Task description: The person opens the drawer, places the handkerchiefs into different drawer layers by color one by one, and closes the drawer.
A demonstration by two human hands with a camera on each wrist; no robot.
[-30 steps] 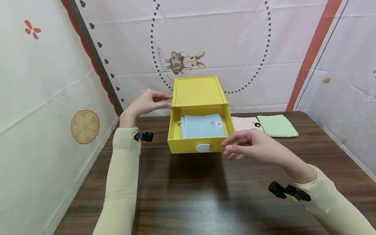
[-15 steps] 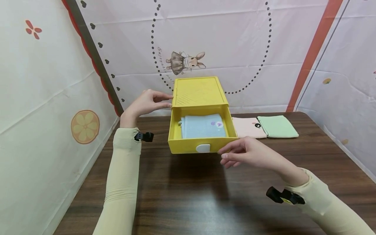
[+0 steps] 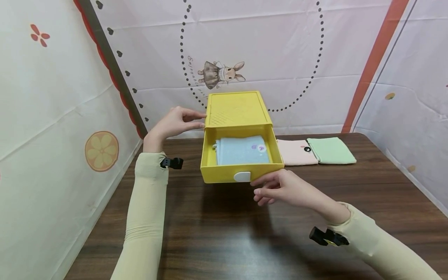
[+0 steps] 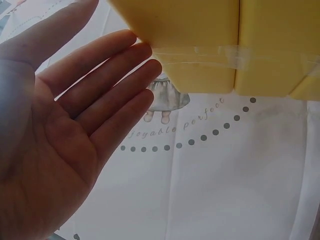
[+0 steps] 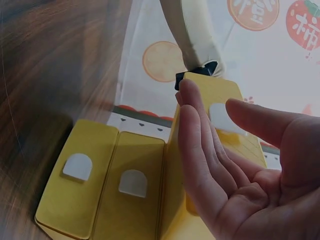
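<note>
A yellow drawer unit (image 3: 238,109) stands at the back, its top drawer (image 3: 224,174) pulled out with a folded light blue cloth (image 3: 241,151) inside. My left hand (image 3: 173,123) touches the unit's upper left side with nearly straight fingers; in the left wrist view the fingertips of that hand (image 4: 85,110) meet the yellow side (image 4: 195,30). My right hand (image 3: 285,188) is at the drawer front's lower right, beside the white handle (image 3: 242,177), fingers loosely bent. From the right wrist, the hand (image 5: 235,170) holds nothing, and two lower drawers (image 5: 77,180) with white handles show shut.
Right of the unit, a folded pink cloth (image 3: 296,152) and a folded green cloth (image 3: 331,150) lie side by side on the dark wooden table (image 3: 224,241). A patterned fabric sheet (image 3: 287,50) hangs behind.
My right hand has moved left and down along the drawer front, uncovering its right corner and more of the pink cloth. The left hand and the drawer have stayed in place.
</note>
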